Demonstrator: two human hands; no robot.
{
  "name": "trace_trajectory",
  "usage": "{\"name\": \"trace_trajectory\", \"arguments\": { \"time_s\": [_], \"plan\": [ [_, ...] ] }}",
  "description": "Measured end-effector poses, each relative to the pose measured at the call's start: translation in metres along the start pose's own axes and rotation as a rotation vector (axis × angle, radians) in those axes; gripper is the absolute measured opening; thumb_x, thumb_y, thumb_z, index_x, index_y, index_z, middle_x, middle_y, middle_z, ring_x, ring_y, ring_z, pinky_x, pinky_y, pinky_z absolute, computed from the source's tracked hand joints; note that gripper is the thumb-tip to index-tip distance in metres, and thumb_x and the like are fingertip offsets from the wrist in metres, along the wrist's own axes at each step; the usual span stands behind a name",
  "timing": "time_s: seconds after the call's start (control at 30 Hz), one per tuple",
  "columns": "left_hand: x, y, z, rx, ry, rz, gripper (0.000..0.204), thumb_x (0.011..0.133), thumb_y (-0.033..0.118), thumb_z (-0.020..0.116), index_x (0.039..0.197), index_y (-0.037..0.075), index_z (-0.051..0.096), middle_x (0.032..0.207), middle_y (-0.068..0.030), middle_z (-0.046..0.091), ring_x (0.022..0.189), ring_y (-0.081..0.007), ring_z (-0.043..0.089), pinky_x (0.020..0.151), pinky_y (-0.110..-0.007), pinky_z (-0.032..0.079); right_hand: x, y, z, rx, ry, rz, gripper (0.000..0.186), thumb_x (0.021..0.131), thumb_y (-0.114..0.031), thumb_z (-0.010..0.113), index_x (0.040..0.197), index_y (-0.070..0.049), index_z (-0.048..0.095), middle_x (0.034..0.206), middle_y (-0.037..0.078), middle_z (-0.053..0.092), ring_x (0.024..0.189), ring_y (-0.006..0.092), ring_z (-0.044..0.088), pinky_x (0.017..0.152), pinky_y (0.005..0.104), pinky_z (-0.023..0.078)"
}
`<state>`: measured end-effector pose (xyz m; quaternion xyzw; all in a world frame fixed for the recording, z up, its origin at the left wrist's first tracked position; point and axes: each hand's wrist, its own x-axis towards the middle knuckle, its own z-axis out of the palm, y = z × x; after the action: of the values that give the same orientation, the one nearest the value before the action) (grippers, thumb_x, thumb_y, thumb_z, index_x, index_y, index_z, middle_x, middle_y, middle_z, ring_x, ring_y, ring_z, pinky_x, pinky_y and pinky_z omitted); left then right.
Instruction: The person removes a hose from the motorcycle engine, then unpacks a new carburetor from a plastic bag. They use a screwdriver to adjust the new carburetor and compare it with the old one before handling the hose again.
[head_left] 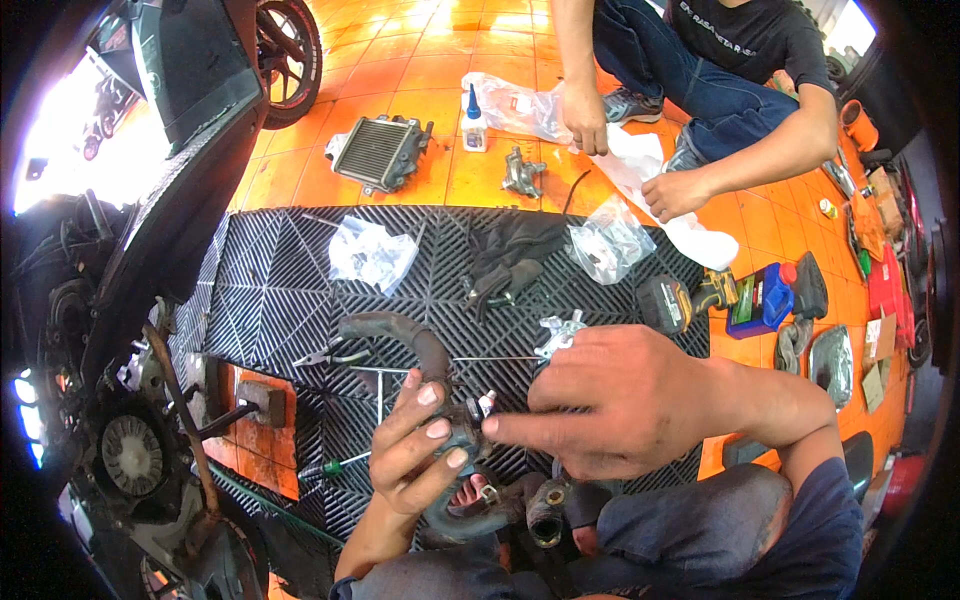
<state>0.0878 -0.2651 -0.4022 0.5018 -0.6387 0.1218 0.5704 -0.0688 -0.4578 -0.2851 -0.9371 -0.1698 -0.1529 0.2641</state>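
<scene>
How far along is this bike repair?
Done: the radiator is off and lies on the floor, with small parts in bags on the mat. In hand: the left hand holds a black hose while the right hand works its clamp. Left: the bike is open, nothing refitted.

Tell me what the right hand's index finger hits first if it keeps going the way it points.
The right hand points left, its fingers almost at the black rubber hose held in the left hand. It would likely meet that hose, or the left fingertips, first.

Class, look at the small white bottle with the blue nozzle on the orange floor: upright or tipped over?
Upright: the small white bottle stands on its base, blue nozzle pointing up.
</scene>
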Motion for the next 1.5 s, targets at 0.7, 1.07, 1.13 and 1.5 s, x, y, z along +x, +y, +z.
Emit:
{"name": "trace_trajectory", "arguments": {
  "time_s": [0.7,1.07,1.13,1.5],
  "plan": [
    [0.003,0.002,-0.001,-0.083,-0.025,-0.071,0.029,0.082,0.0,0.071,0.107,0.007,0.059,0.116,-0.0127,0.056,0.121,-0.0418,0.06,0.106,-0.064,0.046,-0.006,0.004,0.009,-0.13,0.021,-0.052,0.054,0.074,-0.019,0.072,0.127,-0.006,0.066,0.083,0.0,0.052,0.067,0.0151,0.054,0.057,0.029,0.044],
    [0.005,0.003,-0.001,-0.039,-0.041,-0.093,0.027,0.083,0.002,0.07,0.107,0.006,0.059,0.115,-0.0137,0.056,0.119,-0.0426,0.061,0.104,-0.062,0.048,-0.003,0.003,0.005,-0.198,-0.106,-0.03,0.049,0.083,-0.029,0.069,0.125,-0.004,0.061,0.091,0.004,0.055,0.077,0.0171,0.057,0.065,0.0312,0.045],
    [0.005,0.002,-0.002,-0.046,-0.068,-0.104,0.027,0.083,0.002,0.07,0.108,0.006,0.059,0.115,-0.0142,0.056,0.119,-0.0431,0.061,0.104,-0.062,0.049,-0.003,0.004,0.002,-0.207,-0.115,-0.032,0.048,0.083,-0.029,0.069,0.124,-0.007,0.062,0.09,0.004,0.055,0.078,0.0175,0.057,0.066,0.0316,0.046],
    [0.004,-0.016,0.015,-0.379,0.121,-0.379,0.05,0.084,0.025,0.08,0.12,0.002,0.054,0.124,-0.0188,0.055,0.115,-0.0418,0.062,0.096,-0.054,0.055,-0.018,0.035,0.005,0.944,0.215,0.613,0.041,0.095,-0.025,0.055,0.131,-0.006,0.061,0.093,0.005,0.057,0.076,0.0109,0.051,0.07,0.023,0.043]
  ]
}}
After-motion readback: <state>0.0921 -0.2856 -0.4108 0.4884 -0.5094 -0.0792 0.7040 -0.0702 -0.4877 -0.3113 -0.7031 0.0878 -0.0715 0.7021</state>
